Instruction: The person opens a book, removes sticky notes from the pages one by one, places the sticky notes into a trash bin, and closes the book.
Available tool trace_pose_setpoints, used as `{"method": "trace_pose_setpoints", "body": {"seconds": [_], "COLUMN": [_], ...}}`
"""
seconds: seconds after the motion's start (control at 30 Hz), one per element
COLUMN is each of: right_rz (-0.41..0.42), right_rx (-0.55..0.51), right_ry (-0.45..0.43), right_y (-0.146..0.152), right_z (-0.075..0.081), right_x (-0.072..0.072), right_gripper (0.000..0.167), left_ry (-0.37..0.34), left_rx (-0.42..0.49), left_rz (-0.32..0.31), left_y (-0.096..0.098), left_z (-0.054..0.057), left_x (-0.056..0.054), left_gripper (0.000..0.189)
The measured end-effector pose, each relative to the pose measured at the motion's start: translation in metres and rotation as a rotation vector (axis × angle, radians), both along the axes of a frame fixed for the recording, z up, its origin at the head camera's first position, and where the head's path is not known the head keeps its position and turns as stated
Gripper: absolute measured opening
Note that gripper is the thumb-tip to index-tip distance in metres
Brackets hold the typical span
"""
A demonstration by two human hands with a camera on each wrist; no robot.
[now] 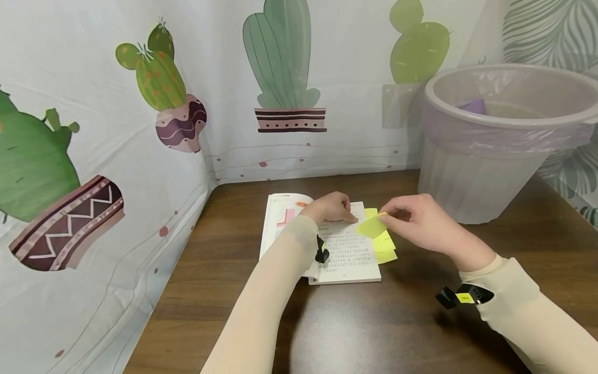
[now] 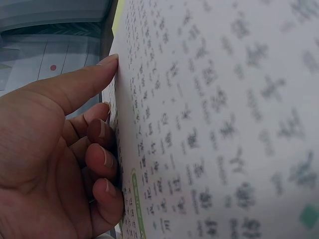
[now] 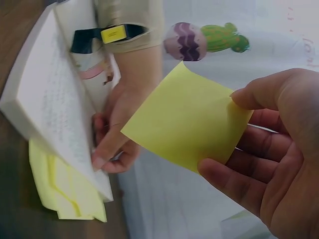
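Note:
An open book [image 1: 352,254] with printed text lies on the table. My left hand [image 1: 333,206] rests on its right-hand page, thumb stretched out on the paper and the other fingers bent against it in the left wrist view. Between thumb and fingers my right hand [image 1: 416,221] pinches a yellow sticky note [image 3: 187,119], held up at the book's right edge. Several more yellow sticky notes [image 1: 385,249] stick out from beneath that edge, overlapping one another.
A tall bin [image 1: 467,171] with a thin plastic liner stands at the back right, something purple [image 1: 475,107] inside it. Behind the brown wooden table [image 1: 224,291] hangs a curtain [image 1: 355,145] printed with cacti.

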State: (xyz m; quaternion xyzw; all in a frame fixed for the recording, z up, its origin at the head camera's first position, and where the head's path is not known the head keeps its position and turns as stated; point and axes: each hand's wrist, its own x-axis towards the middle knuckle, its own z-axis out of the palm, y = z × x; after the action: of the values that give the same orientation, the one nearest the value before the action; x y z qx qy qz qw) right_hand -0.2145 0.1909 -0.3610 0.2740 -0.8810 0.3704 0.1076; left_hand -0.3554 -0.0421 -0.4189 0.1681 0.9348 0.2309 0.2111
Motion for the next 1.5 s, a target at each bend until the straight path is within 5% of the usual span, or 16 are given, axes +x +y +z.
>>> {"method": "trace_pose_setpoints", "body": {"seconds": [0.33, 0.67, 1.13, 1.33, 1.5], "right_rz": [0.001, 0.125, 0.11, 0.004, -0.145], "right_rx": [-0.005, 0.21, 0.352, 0.369, 0.41], "right_ry": [0.101, 0.34, 0.519, 0.563, 0.499], "right_y": [0.006, 0.013, 0.038, 0.055, 0.067], "right_z": [0.017, 0.049, 0.14, 0.184, 0.218], "right_x": [0.001, -0.004, -0.013, -0.026, -0.04], "right_gripper": [0.008, 0.008, 0.013, 0.008, 0.014], "left_ry": [0.023, 0.023, 0.001, -0.001, 0.008], "left_rx": [-0.022, -0.013, 0.009, -0.003, -0.009], "left_rz": [-0.01, -0.003, 0.016, 0.018, 0.017], "left_y": [0.003, 0.003, 0.003, 0.003, 0.003], "left_z": [0.005, 0.007, 0.005, 0.005, 0.005], "left_x": [-0.001, -0.001, -0.003, -0.005, -0.004], "left_gripper": [0.033, 0.034, 0.034, 0.034, 0.034]}}
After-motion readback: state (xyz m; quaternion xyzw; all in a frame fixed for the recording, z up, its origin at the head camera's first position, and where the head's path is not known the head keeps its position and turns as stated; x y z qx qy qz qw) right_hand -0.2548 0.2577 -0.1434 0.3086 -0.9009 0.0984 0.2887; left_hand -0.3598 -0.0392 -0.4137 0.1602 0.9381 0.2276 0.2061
